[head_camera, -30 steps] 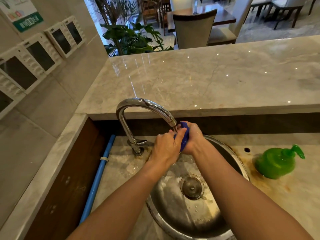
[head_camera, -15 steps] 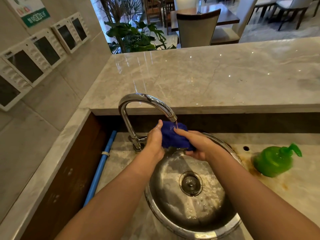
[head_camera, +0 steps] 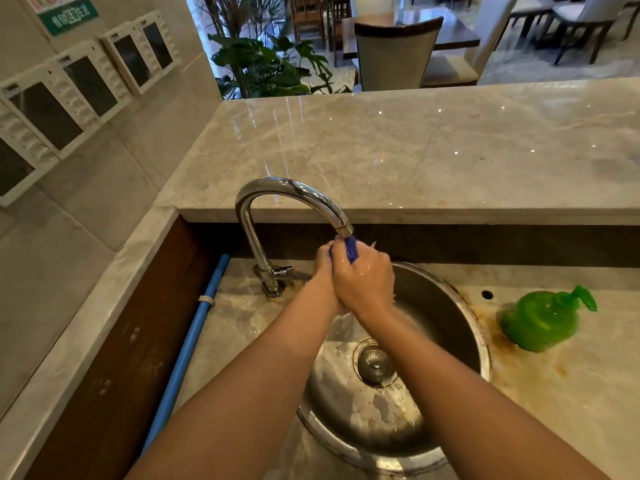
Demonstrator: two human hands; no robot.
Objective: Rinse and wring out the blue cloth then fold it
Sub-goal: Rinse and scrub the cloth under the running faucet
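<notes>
- The blue cloth [head_camera: 351, 249] is bunched directly under the spout of the tap [head_camera: 277, 216], above the round steel sink [head_camera: 474, 327]; only a narrow strip of it is seen between the hands.
- The right hand [head_camera: 363, 278] is closed over the cloth from the near side, fingers curled and pressed around it; the left hand [head_camera: 323, 268] is pressed against it from the tap's side and is largely hidden by the right, so its finger positions cannot be told.
- The step in hand is judged to be rinsing, with wringing and folding not yet done.
- For a good rinse, the bundle would best be kept under the spout, squeezed and released repeatedly, and turned so that every side is wetted; the hands should be held low over the bowl so that runoff is caught.
- Whether water is flowing cannot be told for certain, though the hands look wet.
- Right of the tap, a green soap dispenser [head_camera: 540, 323] lies on a stained marble ledge [head_camera: 571, 393]; a blue pipe [head_camera: 194, 327] runs down to the tap's left.
- Behind the tap a raised marble counter [head_camera: 415, 147] is seen, with a plant [head_camera: 273, 67] and a dining chair [head_camera: 394, 57] beyond; white wall units [head_camera: 86, 84] are mounted to the tap's left.
</notes>
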